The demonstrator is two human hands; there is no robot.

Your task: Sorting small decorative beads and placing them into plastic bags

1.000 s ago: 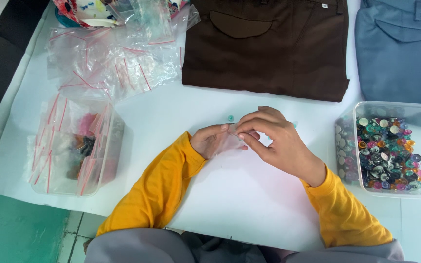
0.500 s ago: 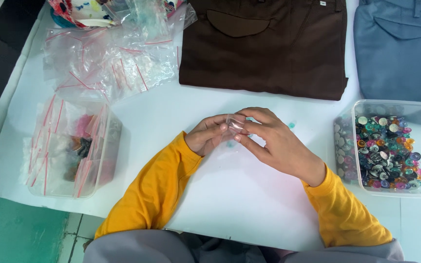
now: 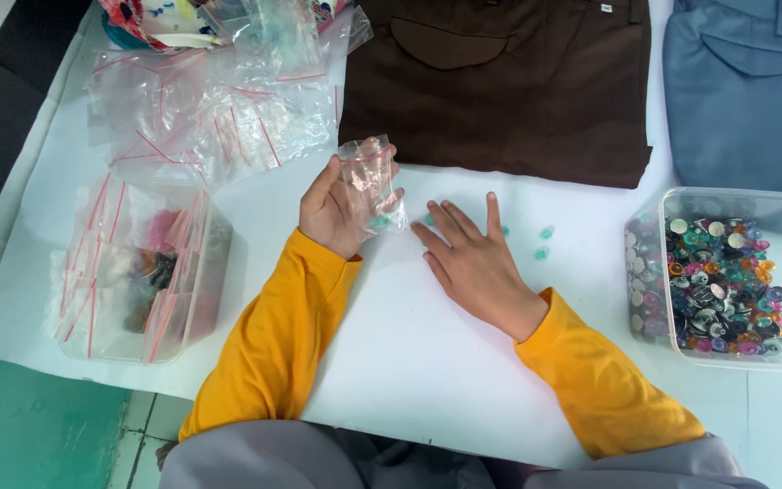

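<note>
Your left hand [image 3: 341,208] pinches a small clear zip bag [image 3: 368,181], raised just below the brown trousers [image 3: 500,81]. Your right hand [image 3: 472,263] lies flat, fingers spread, near loose teal buttons [image 3: 543,244]. The bag looks light, limp and slippery; grip its top edge.

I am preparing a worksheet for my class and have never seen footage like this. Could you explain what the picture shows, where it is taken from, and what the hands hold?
There is no machine: a camera on a person's head looks down at their own hands. The left hand holds up a small clear plastic zip bag. The right hand lies flat on the white table among small teal beads. Nearby lie a clear plastic tub of colourful buttons, a folded brown garment and a pile of empty clear bags.
</note>
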